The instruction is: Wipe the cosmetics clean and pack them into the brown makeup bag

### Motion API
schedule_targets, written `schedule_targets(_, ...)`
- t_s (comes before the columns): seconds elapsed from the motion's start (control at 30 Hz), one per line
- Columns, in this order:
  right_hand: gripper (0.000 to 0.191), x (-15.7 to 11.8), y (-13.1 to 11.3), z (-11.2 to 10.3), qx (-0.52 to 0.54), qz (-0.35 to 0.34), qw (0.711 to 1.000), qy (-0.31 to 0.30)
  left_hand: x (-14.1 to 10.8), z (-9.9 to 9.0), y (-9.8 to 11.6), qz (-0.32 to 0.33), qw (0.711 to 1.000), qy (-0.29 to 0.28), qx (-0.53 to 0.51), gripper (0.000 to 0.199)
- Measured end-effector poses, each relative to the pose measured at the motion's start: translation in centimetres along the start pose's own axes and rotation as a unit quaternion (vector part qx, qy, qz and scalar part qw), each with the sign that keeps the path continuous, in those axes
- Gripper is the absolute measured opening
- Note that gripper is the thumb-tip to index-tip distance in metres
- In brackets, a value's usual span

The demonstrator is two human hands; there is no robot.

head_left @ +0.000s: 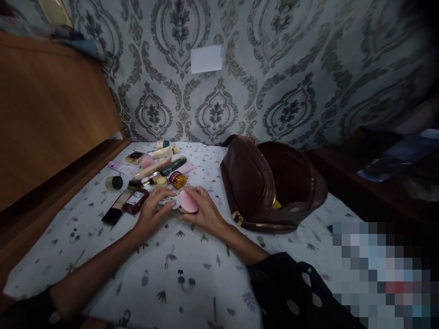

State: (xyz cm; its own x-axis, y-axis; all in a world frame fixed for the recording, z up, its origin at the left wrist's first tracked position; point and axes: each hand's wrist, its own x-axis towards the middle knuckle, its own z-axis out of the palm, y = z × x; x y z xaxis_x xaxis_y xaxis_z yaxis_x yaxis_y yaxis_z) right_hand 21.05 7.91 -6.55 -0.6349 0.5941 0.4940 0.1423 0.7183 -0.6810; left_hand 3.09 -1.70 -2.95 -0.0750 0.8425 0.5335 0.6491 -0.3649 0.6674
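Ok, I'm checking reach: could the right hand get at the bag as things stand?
Probably yes: nothing stands between the right hand and the bag, though that hand holds a pink item.

Bag (245, 180) by my right hand (206, 210) looks like smooth leather, slight sheen, shiny metal zip pull (236, 218). Pink piece (188, 201) I'm gripping there: smooth, kinda plasticky. Matt cloth (195, 265) underneath, satiny wood panel (51, 105) off left.
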Motion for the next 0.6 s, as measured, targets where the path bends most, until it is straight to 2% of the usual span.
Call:
schedule_targets(0.2, 0.092, -0.2, -0.5, -0.1, -0.051, -0.007, 0.997, -0.063, 0.1, 0.0, -0.7, -0.020, 0.999, -0.027, -0.006, 0.016)
schedule_targets(0.3, 0.103, -0.2, -0.5, -0.1, -0.024, 0.001, 0.997, -0.069, 0.1, 0.0, -1.0, -0.035, 0.998, -0.044, 0.006, 0.017)
schedule_targets(0.47, 0.114, -0.1, 0.2, -0.2, 0.033, 0.055, 0.995, -0.077, 0.1, -0.2, -1.2, -0.081, 0.996, -0.037, 0.014, 0.026)
schedule_targets(0.53, 0.112, 0.0, 0.5, -0.1, 0.020, 0.062, 0.995, -0.071, 0.2, -0.2, -1.2, -0.104, 0.994, -0.034, 0.025, 0.029)
schedule_targets(0.6, 0.101, 0.0, 0.7, 0.1, -0.007, 0.057, 0.997, -0.057, 0.2, -0.3, -1.3, -0.115, 0.992, -0.032, 0.032, 0.029)
